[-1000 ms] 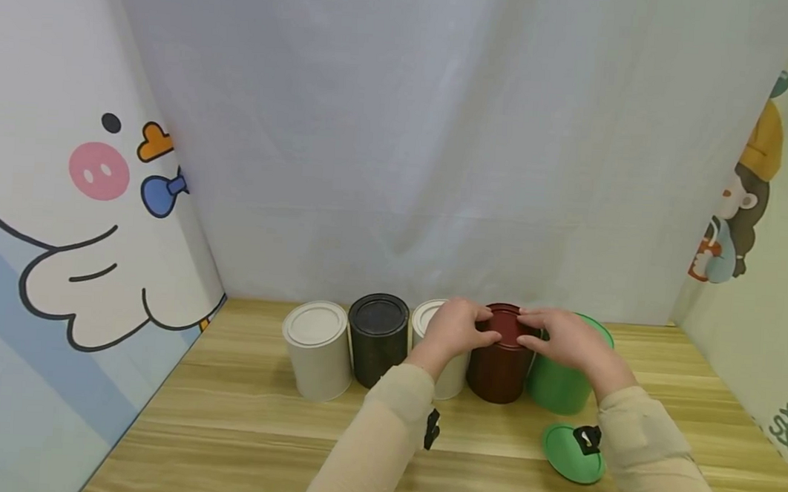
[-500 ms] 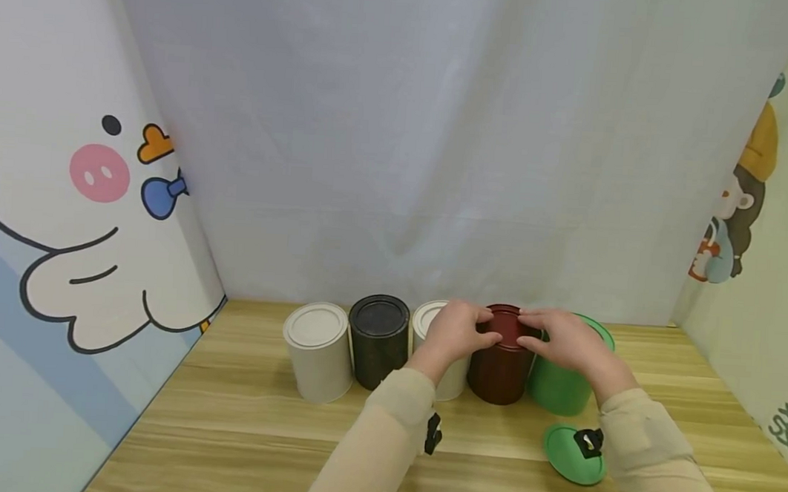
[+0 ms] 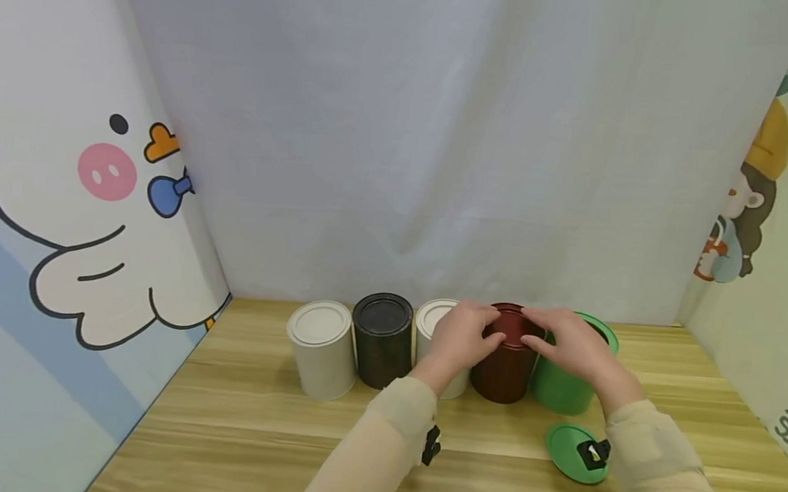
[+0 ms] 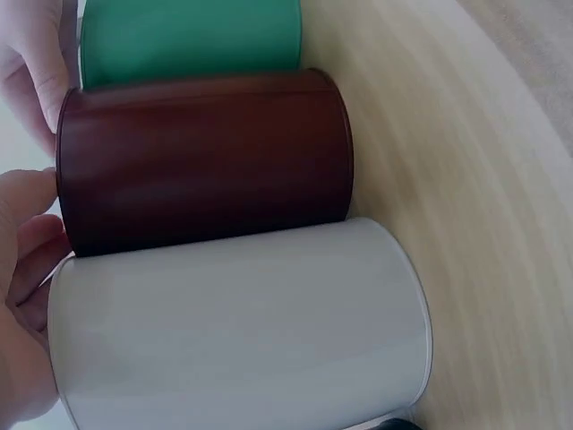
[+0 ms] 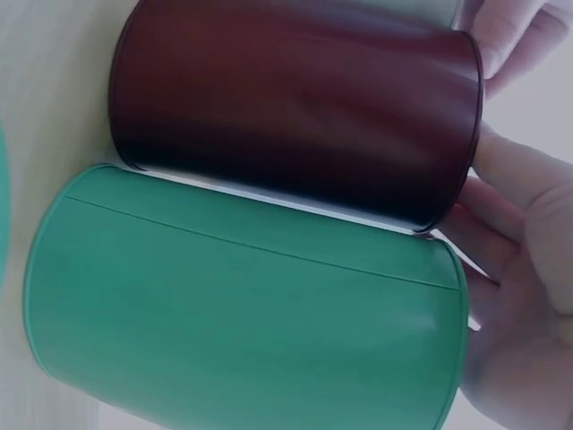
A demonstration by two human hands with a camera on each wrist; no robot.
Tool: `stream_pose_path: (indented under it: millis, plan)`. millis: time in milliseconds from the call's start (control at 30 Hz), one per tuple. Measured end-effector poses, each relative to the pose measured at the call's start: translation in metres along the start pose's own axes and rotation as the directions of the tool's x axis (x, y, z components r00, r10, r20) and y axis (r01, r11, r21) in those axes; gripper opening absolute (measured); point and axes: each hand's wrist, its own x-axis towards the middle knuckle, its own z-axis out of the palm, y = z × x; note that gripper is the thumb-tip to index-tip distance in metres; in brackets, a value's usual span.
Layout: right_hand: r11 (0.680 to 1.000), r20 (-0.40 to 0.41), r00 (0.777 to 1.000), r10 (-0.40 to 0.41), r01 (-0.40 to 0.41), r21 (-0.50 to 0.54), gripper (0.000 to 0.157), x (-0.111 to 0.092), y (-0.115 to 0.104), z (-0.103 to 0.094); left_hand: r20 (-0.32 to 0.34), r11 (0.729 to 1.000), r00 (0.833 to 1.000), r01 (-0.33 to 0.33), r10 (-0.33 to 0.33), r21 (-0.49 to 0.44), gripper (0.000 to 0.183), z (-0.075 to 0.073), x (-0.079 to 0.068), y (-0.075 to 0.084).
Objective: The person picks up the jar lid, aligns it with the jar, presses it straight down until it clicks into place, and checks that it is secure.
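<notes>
In the head view, a dark red can (image 3: 499, 378) stands upright with its dark red lid (image 3: 513, 328) on top. My left hand (image 3: 461, 337) grips the left edge of that lid with thumb and fingers. From the opposite side, my right hand (image 3: 572, 343) holds the lid's right edge, thumb toward me. Both wrist views show fingertips at the rim of the dark red can (image 4: 206, 161). Beside it on the right is a green can (image 3: 562, 388) with its top uncovered, partly hidden by my right hand. The inside of the green can is barely visible.
A white can (image 3: 326, 369), a black can (image 3: 381, 357) and a second white can (image 3: 456, 387) stand to the left, all lidded. A green lid (image 3: 566, 459) lies on the wooden table (image 3: 244, 424) by my right wrist. A grey-white curtain (image 3: 371, 163) hangs behind.
The head view has shifted slightly. Both hands stay at the dark red lid, and the cans have not visibly moved.
</notes>
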Motion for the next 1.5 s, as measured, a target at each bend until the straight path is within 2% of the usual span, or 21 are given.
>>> stream_pose_path:
  millis: [167,333,500,667,867,1100,1200,1300,1400,1500]
  plan:
    - [0.999,-0.133,0.990,-0.053,0.053,-0.005,0.049,-0.008,-0.001,0.003,-0.093,0.998,0.994,-0.058,0.055,-0.034,0.036,0.003,-0.007,0.003]
    - [0.992,-0.241,0.963,-0.123,0.126,-0.001,0.051,-0.016,-0.001,0.002,-0.141,0.989,0.987,-0.093,0.077,-0.117,0.039,0.001,-0.013,0.008]
    - [0.978,-0.298,0.932,-0.206,0.210,-0.020,0.055,-0.026,0.001,0.001,-0.168,0.980,0.981,-0.122,0.094,-0.160,0.041,0.000,-0.019,0.015]
    - [0.974,-0.307,0.926,-0.220,0.227,-0.012,0.060,-0.044,0.002,0.000,-0.206,0.968,0.969,-0.174,0.135,-0.183,0.041,0.005,-0.027,0.026]
    - [0.976,-0.347,0.916,-0.203,0.219,0.006,0.067,-0.067,0.007,0.001,-0.268,0.947,0.940,-0.264,0.210,-0.184,0.043,0.017,-0.043,0.036]
    - [0.973,-0.378,0.906,-0.191,0.225,0.047,0.072,-0.097,0.016,0.001,-0.371,0.904,0.890,-0.362,0.264,-0.226,0.043,0.031,-0.060,0.047]
    - [0.973,-0.389,0.902,-0.186,0.225,0.056,0.074,-0.109,0.020,0.001,-0.383,0.896,0.881,-0.381,0.278,-0.226,0.043,0.037,-0.064,0.051]
    - [0.973,-0.397,0.899,-0.182,0.223,0.059,0.074,-0.120,0.025,0.002,-0.355,0.903,0.889,-0.377,0.290,-0.206,0.045,0.042,-0.069,0.054]
    - [0.975,-0.400,0.899,-0.176,0.214,0.051,0.073,-0.129,0.030,0.003,-0.266,0.923,0.920,-0.341,0.289,-0.177,0.047,0.046,-0.073,0.057]
    - [0.976,-0.393,0.902,-0.181,0.214,0.041,0.071,-0.137,0.035,0.006,-0.127,0.943,0.953,-0.292,0.274,-0.159,0.050,0.049,-0.076,0.061]
